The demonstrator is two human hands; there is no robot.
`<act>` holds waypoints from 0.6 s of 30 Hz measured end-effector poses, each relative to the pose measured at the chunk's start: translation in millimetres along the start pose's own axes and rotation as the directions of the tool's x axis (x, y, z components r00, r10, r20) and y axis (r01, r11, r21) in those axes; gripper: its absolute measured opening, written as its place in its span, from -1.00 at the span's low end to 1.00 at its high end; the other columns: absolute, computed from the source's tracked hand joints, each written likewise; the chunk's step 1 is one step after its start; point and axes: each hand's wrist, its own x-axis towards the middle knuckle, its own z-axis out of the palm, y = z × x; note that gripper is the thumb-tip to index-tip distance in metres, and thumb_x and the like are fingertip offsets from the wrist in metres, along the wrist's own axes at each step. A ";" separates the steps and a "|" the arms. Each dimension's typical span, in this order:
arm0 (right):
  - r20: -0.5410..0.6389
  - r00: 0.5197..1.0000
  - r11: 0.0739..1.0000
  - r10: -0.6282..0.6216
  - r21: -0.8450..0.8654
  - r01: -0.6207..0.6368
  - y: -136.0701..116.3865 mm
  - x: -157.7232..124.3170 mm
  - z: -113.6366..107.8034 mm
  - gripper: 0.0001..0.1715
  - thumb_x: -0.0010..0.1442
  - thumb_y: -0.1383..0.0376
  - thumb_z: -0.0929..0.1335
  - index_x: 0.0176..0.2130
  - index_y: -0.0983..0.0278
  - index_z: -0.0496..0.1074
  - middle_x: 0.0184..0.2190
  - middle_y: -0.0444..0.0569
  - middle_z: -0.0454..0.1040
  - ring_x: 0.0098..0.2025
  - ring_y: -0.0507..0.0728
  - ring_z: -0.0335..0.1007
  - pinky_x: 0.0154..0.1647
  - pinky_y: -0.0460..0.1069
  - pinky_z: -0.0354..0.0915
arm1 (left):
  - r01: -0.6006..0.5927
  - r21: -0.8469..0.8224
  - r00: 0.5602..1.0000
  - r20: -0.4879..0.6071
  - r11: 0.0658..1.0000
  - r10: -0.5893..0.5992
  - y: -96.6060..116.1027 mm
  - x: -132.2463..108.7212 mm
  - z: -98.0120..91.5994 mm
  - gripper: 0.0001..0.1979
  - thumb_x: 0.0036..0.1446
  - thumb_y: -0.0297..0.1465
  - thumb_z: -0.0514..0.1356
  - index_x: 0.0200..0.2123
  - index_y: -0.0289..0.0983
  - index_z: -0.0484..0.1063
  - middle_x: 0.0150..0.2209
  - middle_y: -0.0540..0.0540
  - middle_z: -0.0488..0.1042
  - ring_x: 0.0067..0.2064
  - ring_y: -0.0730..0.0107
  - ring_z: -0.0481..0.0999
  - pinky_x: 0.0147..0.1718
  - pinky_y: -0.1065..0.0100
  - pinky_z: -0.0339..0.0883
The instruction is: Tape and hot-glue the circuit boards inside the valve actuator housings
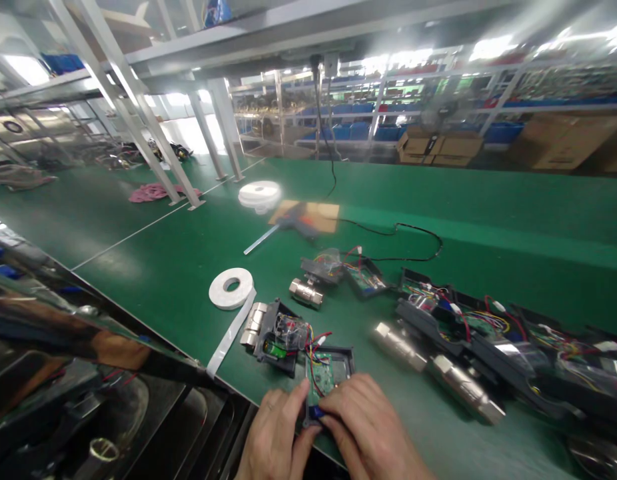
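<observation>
At the front edge of the bench lies a dark plastic housing half with a green circuit board in it. My left hand grips the housing's left side, thumb at the near corner. Bent over the near right side, my right hand has its fingertips closed on a small blue component inside. Thin coloured wires link the board to the other housing half, which carries a metal ball valve. Parts of the near end are hidden under my fingers.
A roll of white tape trails a strip to the bench edge. Behind are a glue gun on cardboard and a further valve unit. Several similar units line the right. Metal posts stand back left.
</observation>
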 end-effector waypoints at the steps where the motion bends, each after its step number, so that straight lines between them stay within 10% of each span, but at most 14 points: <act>1: 0.005 1.000 1.000 -0.005 -0.006 0.005 0.8 -0.8 0.9 -0.78 0.31 0.54 0.25 -0.09 0.33 0.34 -0.31 0.00 0.47 -0.29 0.14 0.27 -0.27 0.03 0.21 | -0.004 -0.010 1.000 -0.003 1.000 0.004 0.6 0.5 0.0 -0.59 0.34 -0.42 0.09 0.20 -0.44 0.23 -0.25 -0.20 0.53 -0.26 0.35 0.52 -0.22 0.37 0.50; 18: 0.089 0.995 0.998 0.036 0.049 -0.041 7.3 -13.9 -10.4 -0.77 0.34 0.49 0.26 -0.02 0.29 0.32 -0.13 0.07 0.40 0.00 0.18 0.31 0.07 0.07 0.39 | -0.106 -0.038 0.994 -0.034 0.994 0.105 0.4 2.9 3.4 -0.76 0.23 -0.59 0.13 -0.04 -0.38 0.41 -0.41 -0.11 0.47 -0.39 0.36 0.45 -0.37 0.31 0.42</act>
